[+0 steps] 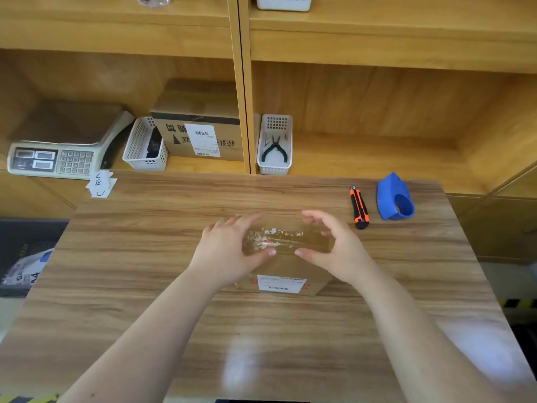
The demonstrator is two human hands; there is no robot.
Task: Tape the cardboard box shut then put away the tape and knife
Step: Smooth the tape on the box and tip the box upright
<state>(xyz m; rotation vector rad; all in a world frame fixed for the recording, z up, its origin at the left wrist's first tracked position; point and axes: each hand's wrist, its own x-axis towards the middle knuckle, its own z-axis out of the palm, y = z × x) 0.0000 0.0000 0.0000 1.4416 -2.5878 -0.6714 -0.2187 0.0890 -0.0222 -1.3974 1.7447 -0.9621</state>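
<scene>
A small cardboard box point(286, 261) with a white label on its near side sits in the middle of the wooden table point(145, 286). Shiny clear tape runs across its closed top. My left hand point(229, 251) rests on the box's left side and my right hand point(334, 248) on its right, fingers curved over the top, thumbs near the front edge. An orange and black utility knife point(359, 207) lies on the table to the right. Just right of the knife stands a blue tape dispenser point(394, 197). Neither hand touches them.
Shelves behind the table hold a weighing scale point(58, 146), a white basket point(145, 146), a larger labelled cardboard box point(200, 135) and a white basket with pliers point(274, 146). Paper slips point(100, 184) lie at the table's far left corner.
</scene>
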